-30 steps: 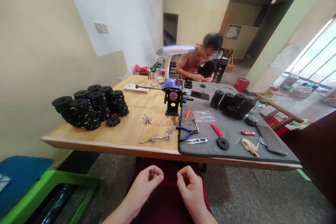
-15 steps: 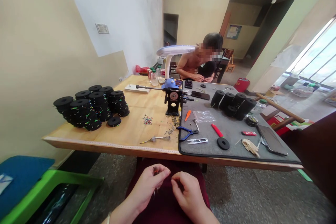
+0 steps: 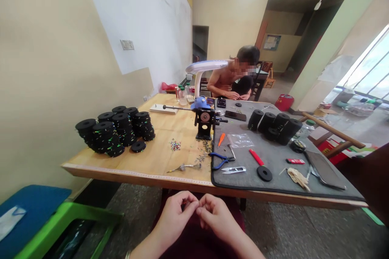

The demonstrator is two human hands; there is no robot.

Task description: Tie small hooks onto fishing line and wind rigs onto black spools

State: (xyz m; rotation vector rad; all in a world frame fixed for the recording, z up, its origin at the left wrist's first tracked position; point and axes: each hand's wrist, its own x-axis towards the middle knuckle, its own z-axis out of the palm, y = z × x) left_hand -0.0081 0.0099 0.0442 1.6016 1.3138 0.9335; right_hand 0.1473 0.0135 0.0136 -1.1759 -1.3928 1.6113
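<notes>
My left hand (image 3: 180,213) is closed over my lap, just in front of the table edge. A small dark, reddish thing shows in its curled fingers, too hidden to name. My right hand (image 3: 216,213) is in a pinch, its fingertips meeting those of the left. Whatever lies between the fingertips is too small to make out. Nearest on the table are silver thread snips (image 3: 234,170), blue-handled pliers (image 3: 221,160) and a thin bundle of wire-like pieces (image 3: 184,167).
Stacked black foam spools (image 3: 105,129) stand at left, more black spools (image 3: 269,123) at right on a grey mat (image 3: 240,184). A winding machine (image 3: 204,123) and white lamp (image 3: 206,66) stand mid-table. A black disc (image 3: 264,173) lies near the edge. Another person (image 3: 221,83) sits opposite.
My hands have come together, so the fingertips now touch. The reddish thing in my left hand shows less. The view has tilted up and turned slightly left.
</notes>
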